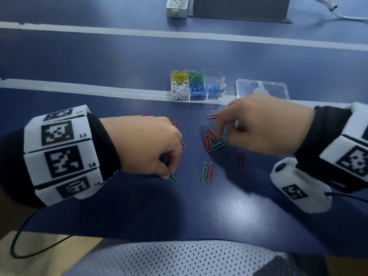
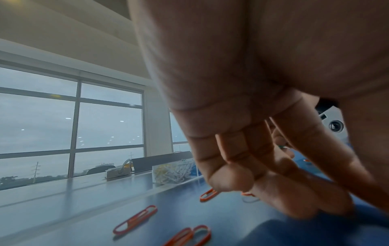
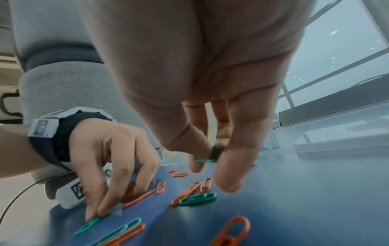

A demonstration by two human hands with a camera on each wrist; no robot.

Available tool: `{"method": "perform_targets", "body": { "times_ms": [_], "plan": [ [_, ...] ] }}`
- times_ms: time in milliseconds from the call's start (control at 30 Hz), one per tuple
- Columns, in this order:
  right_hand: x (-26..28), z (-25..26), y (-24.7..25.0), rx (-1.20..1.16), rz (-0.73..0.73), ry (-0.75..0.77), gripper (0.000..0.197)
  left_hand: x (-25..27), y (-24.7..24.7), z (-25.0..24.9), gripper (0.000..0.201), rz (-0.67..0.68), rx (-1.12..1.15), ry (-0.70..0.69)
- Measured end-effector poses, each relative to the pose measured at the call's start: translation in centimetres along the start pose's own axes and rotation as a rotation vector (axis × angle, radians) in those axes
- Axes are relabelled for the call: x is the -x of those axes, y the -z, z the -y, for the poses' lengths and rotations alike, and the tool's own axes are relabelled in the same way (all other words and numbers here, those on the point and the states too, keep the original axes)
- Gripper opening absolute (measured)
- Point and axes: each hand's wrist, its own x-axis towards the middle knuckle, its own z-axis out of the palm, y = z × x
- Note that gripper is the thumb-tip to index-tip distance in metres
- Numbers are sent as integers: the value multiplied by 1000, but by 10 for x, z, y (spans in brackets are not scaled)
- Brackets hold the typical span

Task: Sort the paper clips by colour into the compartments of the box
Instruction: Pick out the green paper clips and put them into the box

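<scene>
The blue worktop (image 1: 119, 62) carries everything. At its far side stands the clear compartment box (image 1: 216, 97), and just to the right of it lies its clear lid (image 1: 278, 87). In the box, yellow clips fill the far left compartment and white clips the near left one; green clips lie in the far middle one, blue clips in the near middle and near right ones. The far right compartment looks empty.

The left hand (image 1: 147, 144) reaches down at the near left, and its thumb and fingertips pinch one end of a green paper clip (image 1: 173, 178) that lies on the worktop. The right hand (image 1: 262, 124) is at the right, nearer to the box; its thumb and forefinger are closed on a small green clip (image 3: 207, 160), as the right wrist view shows, and the clip seems a little above the surface.

Between the hands many clips are not yet sorted: a green clip (image 1: 218, 145) touching a red clip (image 1: 208, 143), a green and red pair (image 1: 207, 173) lying side by side, and a dark red clip (image 1: 242, 159) alone to the right.

I judge that the step in hand is the collecting of green clips, with both hands at once. The next move calls for lifting each clip without dragging its neighbours and carrying it to the far middle compartment. After the green ones, the red clips probably go into the empty compartment.
</scene>
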Motion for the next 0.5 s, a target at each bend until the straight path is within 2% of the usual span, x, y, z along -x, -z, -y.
{"method": "perform_targets", "body": {
  "times_ms": [100, 233, 400, 500],
  "plan": [
    [1, 3, -1, 27, 16, 44, 25, 4, -1, 0, 24, -20, -37, 0],
    [-1, 9, -4, 115, 49, 109, 22, 4, -3, -5, 15, -6, -89, 37],
    [-3, 10, -11, 221, 95, 110, 18, 1, -6, -13, 9, -16, -129, 59],
    [-1, 12, -12, 223, 100, 117, 19, 2, -7, -13, 11, -9, -124, 86]
  ]
}}
